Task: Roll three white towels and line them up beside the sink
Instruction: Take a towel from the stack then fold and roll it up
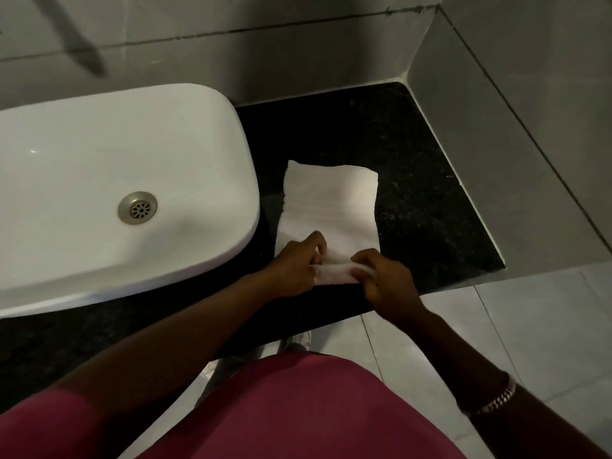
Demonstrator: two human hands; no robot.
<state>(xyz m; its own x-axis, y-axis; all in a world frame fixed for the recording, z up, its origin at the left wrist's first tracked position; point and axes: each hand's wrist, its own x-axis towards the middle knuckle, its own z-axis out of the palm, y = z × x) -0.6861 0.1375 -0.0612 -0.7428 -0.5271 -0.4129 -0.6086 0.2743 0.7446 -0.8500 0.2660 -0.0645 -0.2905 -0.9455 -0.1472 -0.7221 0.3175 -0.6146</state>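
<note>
A white towel (pixel 329 200) lies folded into a long strip on the black stone counter (pixel 414 180), just right of the white sink (pixel 109 180). Its near end is curled into a small roll. My left hand (pixel 294 263) grips the left end of that roll and my right hand (pixel 385 279) grips the right end, fingers curled over the cloth. The rest of the strip stretches flat away from me. I see only this one towel.
Grey tiled walls (pixel 496 94) close off the counter at the back and on the right. The counter's front edge runs under my wrists, with a light tiled floor (pixel 496 342) below. A metal drain (pixel 137 207) sits in the sink basin.
</note>
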